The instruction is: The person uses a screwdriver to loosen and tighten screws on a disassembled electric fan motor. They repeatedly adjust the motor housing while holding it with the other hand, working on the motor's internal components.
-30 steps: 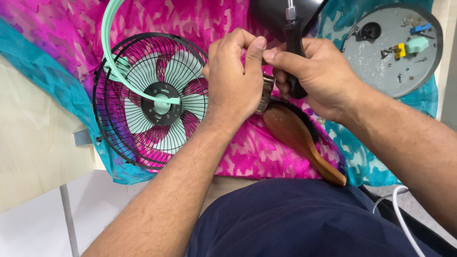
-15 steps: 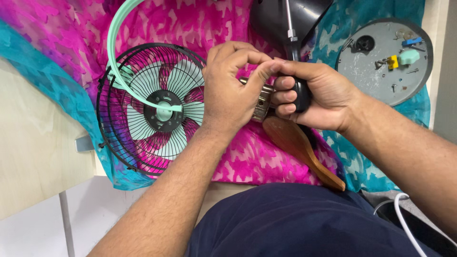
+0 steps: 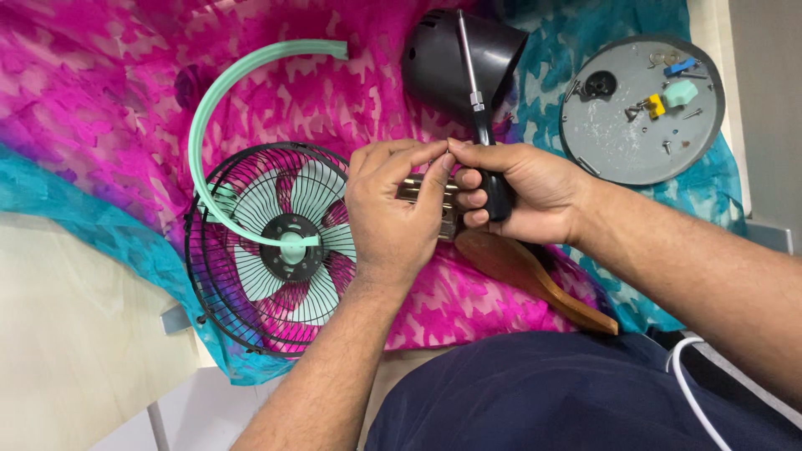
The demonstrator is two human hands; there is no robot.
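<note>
From the head camera, the left hand (image 3: 388,213) pinches its grip shut on a metal motor (image 3: 430,200) just right of the black fan cage (image 3: 267,250). The right hand (image 3: 522,192) is clamped round a screwdriver (image 3: 480,117) whose shaft points far, toward the black housing (image 3: 459,58). A wooden piece (image 3: 535,280) lies near; a grey round plate (image 3: 639,108) sits far right.

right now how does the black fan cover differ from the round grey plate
The black fan cover is a dark, deep cone lying on its side with its opening showing; the grey plate is a pale, flat disc lying face up. The grey plate carries small loose parts, among them blue, yellow and green pieces; the black fan cover carries none, though the screwdriver in the right hand crosses in front of it. Both lie on the pink and teal cloth.
</note>
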